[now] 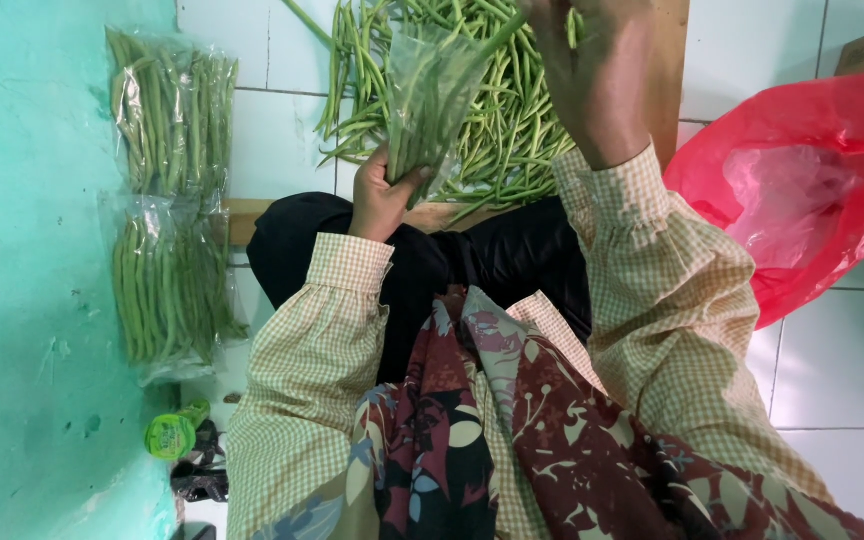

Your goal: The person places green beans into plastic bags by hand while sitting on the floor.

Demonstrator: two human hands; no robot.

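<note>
Two hands up over a loose heap of long green beans [497, 120] on a brown wooden board [667, 70], which sits on the white tiled floor [832, 380]. Left hand [382, 195] closed around the lower end of a clear plastic bag part-filled with green beans [430, 100], bag held upright-ish just above the near edge of the heap. Right hand [592, 70] above the heap, at the bag's open top, fingers curled; a few beans stick out beside them, but cannot tell if it actually grips them or the bag rim, top of hand is cut off by the frame. Both arms in beige checked sleeves with gathered cuffs. Black cloth [492, 260] over the lap just this side of the heap, dark floral patterned fabric [512, 440] below that.

Left of the heap, against a turquoise painted wall [42, 300]: two sealed clear bags of green beans, one [172, 110] level with the heap, the other [167, 290] nearer the person, ends touching or nearly so. Further along the wall, nearer the person, a small green-lidded bottle [174, 433]. Right of the heap, well apart from it, a red plastic bag [802, 190], crumpled and open, lying on the floor tiles.
</note>
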